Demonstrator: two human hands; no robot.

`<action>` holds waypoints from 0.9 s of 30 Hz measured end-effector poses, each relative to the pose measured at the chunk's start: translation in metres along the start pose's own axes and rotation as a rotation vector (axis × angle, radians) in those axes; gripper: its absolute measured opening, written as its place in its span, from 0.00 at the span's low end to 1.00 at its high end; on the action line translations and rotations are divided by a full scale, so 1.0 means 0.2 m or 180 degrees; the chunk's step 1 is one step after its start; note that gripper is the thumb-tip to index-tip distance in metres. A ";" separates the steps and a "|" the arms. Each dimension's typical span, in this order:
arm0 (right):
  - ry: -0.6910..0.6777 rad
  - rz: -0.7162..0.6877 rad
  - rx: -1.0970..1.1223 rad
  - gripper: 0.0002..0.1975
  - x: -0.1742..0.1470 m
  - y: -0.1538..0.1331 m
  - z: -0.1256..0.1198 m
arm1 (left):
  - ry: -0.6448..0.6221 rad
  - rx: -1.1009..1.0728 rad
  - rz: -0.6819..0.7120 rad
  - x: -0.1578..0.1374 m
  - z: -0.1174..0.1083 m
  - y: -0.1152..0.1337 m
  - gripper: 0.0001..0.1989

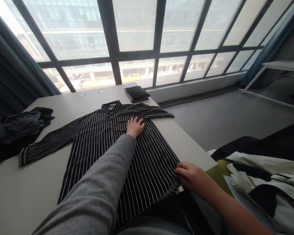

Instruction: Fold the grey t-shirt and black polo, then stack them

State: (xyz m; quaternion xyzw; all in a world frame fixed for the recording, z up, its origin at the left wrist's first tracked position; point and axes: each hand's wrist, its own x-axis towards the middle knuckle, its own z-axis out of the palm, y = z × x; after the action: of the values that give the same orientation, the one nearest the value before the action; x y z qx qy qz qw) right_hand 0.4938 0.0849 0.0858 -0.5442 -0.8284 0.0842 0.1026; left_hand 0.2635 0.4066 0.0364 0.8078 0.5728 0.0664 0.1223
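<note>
A black shirt with white stripes (pixel 98 143) lies spread on the white table (pixel 36 186), its collar toward the window. One sleeve stretches out to the left; the other lies toward the table's right edge. My left hand (pixel 135 127) rests flat on the shirt's chest with its fingers spread. At the lower right, my right hand (pixel 189 174) pinches the shirt's hem corner at the table edge. The near hem hangs over the front edge, partly hidden by my left forearm in its grey sleeve.
Folded black cloth (pixel 137 93) sits at the table's far edge. A heap of dark clothes (pixel 22 125) lies at the left. Pale and dark garments (pixel 267 186) are piled at the right. Large windows (pixel 137 29) stand beyond, and another white table (pixel 284 66) is at the far right.
</note>
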 end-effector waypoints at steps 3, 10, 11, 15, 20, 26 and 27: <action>0.0144 0.0002 -0.0114 0.10 0.01 0.00 0.01 | 0.0003 -0.0002 0.0010 0.00 0.00 0.00 0.37; 0.0148 0.0445 -0.0227 0.15 0.05 0.00 0.03 | 0.0030 -0.0033 0.0008 0.00 0.01 0.00 0.37; 0.0193 0.0564 -0.0085 0.15 0.04 0.00 0.03 | 0.0037 -0.0043 0.0007 0.00 0.01 0.00 0.37; 0.0594 0.1134 0.0790 0.16 0.02 -0.06 0.00 | 0.0048 -0.0073 -0.0008 0.01 0.01 0.00 0.38; 0.0969 0.2068 0.2925 0.15 -0.03 -0.18 -0.02 | -0.0022 -0.0088 -0.0039 0.01 0.00 0.00 0.35; 0.1106 0.2280 0.3575 0.19 -0.12 -0.14 0.05 | -0.0108 -0.0081 0.0050 0.03 -0.03 0.03 0.34; 0.1100 0.2190 0.3171 0.18 -0.13 -0.13 0.06 | -0.0079 -0.0071 0.0099 0.03 -0.03 0.05 0.33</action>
State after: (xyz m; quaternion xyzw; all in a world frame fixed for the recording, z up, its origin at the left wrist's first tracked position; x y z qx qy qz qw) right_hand 0.4784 0.0507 0.0791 -0.6722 -0.4387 0.3990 0.4433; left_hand 0.2724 0.4098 0.0438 0.8159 0.5578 0.0647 0.1374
